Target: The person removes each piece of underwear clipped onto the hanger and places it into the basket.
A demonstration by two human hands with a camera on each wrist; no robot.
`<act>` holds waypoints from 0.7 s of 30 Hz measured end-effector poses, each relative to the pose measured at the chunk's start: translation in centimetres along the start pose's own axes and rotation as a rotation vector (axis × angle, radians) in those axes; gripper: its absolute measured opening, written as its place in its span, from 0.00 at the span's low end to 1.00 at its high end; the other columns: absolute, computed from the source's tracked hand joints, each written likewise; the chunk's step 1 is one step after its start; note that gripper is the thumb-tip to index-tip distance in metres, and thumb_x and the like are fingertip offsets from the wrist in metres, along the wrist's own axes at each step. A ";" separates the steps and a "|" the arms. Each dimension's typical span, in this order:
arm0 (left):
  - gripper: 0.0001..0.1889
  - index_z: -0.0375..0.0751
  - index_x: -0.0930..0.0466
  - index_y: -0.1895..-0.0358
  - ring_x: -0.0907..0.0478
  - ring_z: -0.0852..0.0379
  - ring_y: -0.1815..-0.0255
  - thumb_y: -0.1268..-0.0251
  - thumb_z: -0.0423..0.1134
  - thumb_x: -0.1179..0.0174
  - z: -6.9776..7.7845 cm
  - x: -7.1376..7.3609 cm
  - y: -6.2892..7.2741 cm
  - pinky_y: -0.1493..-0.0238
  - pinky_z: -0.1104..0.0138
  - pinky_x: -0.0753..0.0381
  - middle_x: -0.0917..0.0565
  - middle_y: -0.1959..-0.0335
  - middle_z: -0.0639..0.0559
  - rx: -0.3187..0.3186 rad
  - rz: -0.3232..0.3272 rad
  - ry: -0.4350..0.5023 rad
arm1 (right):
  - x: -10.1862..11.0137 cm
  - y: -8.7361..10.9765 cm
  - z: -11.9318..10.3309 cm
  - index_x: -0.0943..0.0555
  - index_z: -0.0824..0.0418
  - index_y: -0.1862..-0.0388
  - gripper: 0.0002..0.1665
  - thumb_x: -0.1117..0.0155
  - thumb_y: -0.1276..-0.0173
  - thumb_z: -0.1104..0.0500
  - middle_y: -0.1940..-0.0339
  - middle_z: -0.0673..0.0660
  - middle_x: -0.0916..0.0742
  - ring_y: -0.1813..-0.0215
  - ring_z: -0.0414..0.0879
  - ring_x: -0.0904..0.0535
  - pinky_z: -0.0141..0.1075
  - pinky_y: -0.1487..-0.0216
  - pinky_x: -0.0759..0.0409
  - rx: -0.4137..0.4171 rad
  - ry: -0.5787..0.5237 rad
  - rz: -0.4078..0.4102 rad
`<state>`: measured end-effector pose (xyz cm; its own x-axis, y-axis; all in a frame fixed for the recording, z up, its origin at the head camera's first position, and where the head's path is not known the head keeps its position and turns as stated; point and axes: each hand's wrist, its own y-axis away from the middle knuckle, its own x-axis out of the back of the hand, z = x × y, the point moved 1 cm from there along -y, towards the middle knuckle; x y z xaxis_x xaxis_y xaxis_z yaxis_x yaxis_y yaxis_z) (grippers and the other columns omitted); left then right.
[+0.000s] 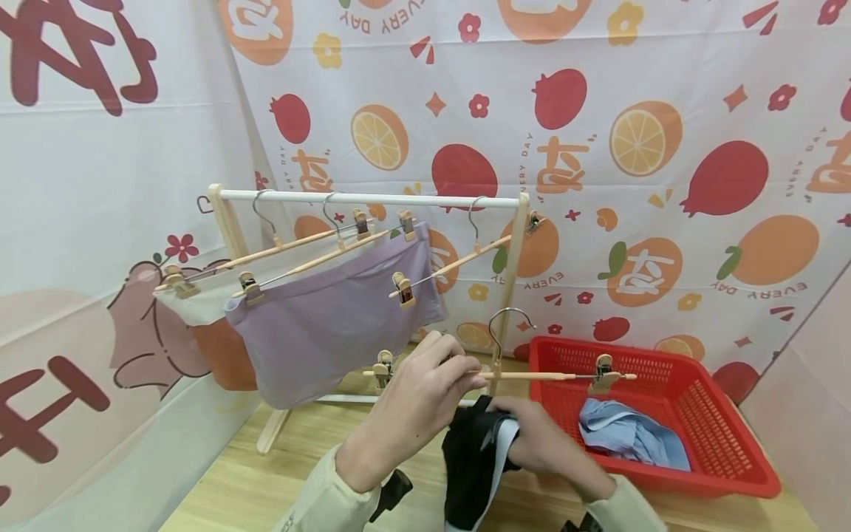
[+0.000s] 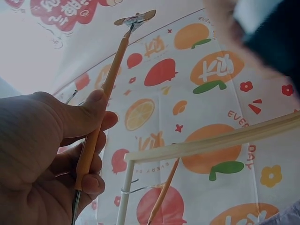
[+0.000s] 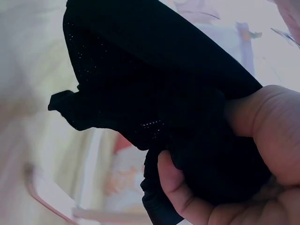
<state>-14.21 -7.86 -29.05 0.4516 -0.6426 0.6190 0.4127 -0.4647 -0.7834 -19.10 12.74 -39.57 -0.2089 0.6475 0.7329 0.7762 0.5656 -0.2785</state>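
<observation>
My left hand [image 1: 425,391] grips the wooden bar of a clip hanger [image 1: 525,376], fingers wrapped around it in the left wrist view. The hanger has a metal hook and a clip near each end. Just below the bar, my right hand [image 1: 541,436] holds a black garment with a pale edge [image 1: 465,458]. In the right wrist view the black cloth [image 3: 140,84] is bunched between thumb and fingers. The garment's exact kind cannot be told. No clip is seen on it; it hangs under the hanger.
A small rack [image 1: 372,198] stands behind my hands, with a lilac pair of underwear [image 1: 332,318], a white-and-brown garment [image 1: 226,355] and a bare clip hanger [image 1: 465,260] on it. To the right, a red basket [image 1: 725,473] contains a blue cloth [image 1: 631,436].
</observation>
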 end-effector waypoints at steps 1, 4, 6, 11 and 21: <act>0.04 0.46 0.13 0.64 0.35 0.64 0.68 0.34 0.41 0.32 0.0 0.1 0.0 0.68 0.78 0.35 0.24 0.70 0.59 0.002 0.002 0.002 | 0.8 0.0 0.1 0.18 0.52 0.62 0.24 0.35 0.52 0.78 0.66 0.47 0.18 0.65 0.37 0.29 0.29 0.63 0.30 -0.022 0.002 0.005; 0.04 0.45 0.13 0.64 0.33 0.63 0.68 0.36 0.41 0.31 0.0 0.2 -0.1 0.67 0.77 0.33 0.23 0.70 0.58 0.001 0.014 0.004 | 3.3 0.1 0.2 0.17 0.56 0.54 0.24 0.34 0.47 0.77 0.61 0.52 0.15 0.63 0.42 0.26 0.31 0.62 0.25 -0.139 -0.044 0.027; 0.04 0.45 0.13 0.65 0.32 0.63 0.68 0.37 0.41 0.31 -0.1 0.2 -0.2 0.67 0.77 0.31 0.23 0.70 0.58 -0.007 0.028 0.006 | 4.8 0.3 0.3 0.18 0.58 0.51 0.22 0.35 0.43 0.75 0.62 0.56 0.16 0.66 0.45 0.25 0.32 0.68 0.23 -0.206 -0.119 0.040; 0.05 0.45 0.13 0.65 0.31 0.63 0.68 0.37 0.41 0.30 -0.1 0.3 -0.5 0.66 0.76 0.30 0.22 0.70 0.58 -0.028 0.052 0.007 | 8.1 0.6 1.6 0.21 0.61 0.52 0.15 0.40 0.35 0.72 0.75 0.57 0.25 0.82 0.43 0.32 0.31 0.83 0.30 -0.231 -0.228 0.093; 0.05 0.44 0.14 0.66 0.31 0.63 0.69 0.37 0.41 0.30 -0.1 0.2 -0.6 0.66 0.75 0.30 0.22 0.70 0.58 -0.035 0.064 0.010 | 13.4 1.5 6.5 0.21 0.65 0.50 0.17 0.31 0.37 0.68 0.70 0.56 0.18 0.70 0.46 0.24 0.34 0.71 0.22 -0.352 0.007 0.198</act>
<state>-14.42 -7.81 -28.45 0.4685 -0.6776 0.5669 0.3547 -0.4434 -0.8231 -24.61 25.55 -34.22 -0.0322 0.7221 0.6910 0.9577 0.2201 -0.1854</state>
